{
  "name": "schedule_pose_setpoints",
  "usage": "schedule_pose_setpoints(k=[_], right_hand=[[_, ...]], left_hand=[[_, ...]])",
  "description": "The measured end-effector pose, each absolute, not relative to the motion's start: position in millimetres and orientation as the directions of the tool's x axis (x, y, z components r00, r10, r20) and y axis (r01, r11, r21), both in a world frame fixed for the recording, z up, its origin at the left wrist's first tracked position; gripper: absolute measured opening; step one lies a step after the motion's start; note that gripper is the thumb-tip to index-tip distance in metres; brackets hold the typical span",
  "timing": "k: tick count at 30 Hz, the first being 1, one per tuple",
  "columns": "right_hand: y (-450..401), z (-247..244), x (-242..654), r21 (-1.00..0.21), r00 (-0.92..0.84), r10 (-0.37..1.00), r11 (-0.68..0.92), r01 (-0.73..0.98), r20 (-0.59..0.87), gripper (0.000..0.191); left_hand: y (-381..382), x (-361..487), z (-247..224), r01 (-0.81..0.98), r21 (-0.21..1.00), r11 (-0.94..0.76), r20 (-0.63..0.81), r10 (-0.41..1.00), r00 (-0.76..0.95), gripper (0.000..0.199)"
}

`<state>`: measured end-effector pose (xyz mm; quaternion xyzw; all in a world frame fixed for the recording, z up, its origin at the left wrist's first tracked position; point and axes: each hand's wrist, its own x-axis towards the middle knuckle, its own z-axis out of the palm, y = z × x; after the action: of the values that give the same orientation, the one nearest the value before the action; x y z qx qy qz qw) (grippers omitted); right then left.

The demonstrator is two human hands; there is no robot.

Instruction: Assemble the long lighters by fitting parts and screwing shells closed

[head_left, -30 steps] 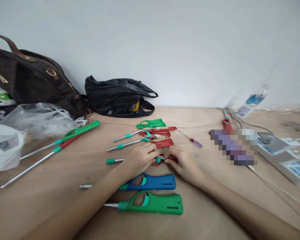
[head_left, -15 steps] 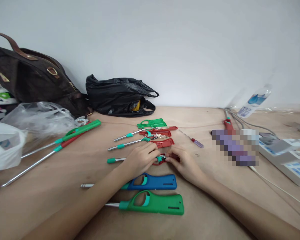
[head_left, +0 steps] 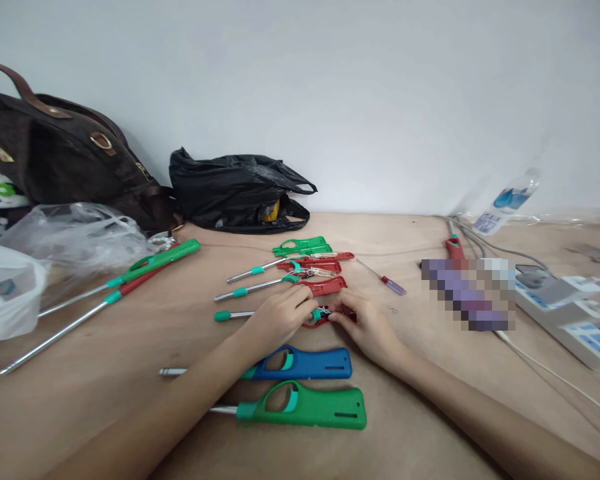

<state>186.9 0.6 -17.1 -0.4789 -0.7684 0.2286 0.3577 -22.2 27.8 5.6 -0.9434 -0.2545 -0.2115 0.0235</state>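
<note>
My left hand (head_left: 285, 312) has its fingers closed on the teal neck of an opened red lighter (head_left: 314, 324), whose metal tube points left. At the right part of its red shell, my right hand (head_left: 363, 323) pinches the same lighter near thin wires; fingers hide much of the inside. Just beyond lie opened red casings (head_left: 325, 287) with metal tubes, and a green shell half (head_left: 305, 245). Nearer to me are a blue lighter (head_left: 315, 363) and a green lighter (head_left: 325, 407), both closed and flat on the table, partly beneath my left forearm.
A small screwdriver (head_left: 393, 285) lies right of the casings. Black bag (head_left: 235, 190), dark backpack (head_left: 80, 160) and clear plastic bag (head_left: 80, 233) stand at back left. At right are a power strip (head_left: 555, 320), cables and a tilted bottle (head_left: 505, 203).
The whole view has shifted very slightly. Both hands keep nearly the same position at the opened red lighter, with only tiny finger movement.
</note>
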Motion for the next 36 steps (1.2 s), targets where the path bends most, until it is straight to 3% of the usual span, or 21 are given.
schedule_pose_setpoints(k=[8,15,36], right_hand=[[2.1,-20.1,187.3,-0.702,-0.299,0.895,0.445,0.556,0.331,0.014],[-0.5,-19.3,188.1,-0.705,-0.316,0.882,0.47,0.532,0.35,0.015],[-1.7,-14.2,186.3,-0.681,-0.33,0.872,0.489,0.545,0.362,0.017]], left_hand=[[31.6,-23.1,1.8,0.559,-0.02,-0.829,0.389,0.509,0.768,0.019],[33.4,-24.0,-5.3,0.51,-0.147,-0.847,0.402,0.42,0.814,0.021],[29.7,-26.2,3.0,0.527,0.009,-0.85,0.345,0.497,0.796,0.014]])
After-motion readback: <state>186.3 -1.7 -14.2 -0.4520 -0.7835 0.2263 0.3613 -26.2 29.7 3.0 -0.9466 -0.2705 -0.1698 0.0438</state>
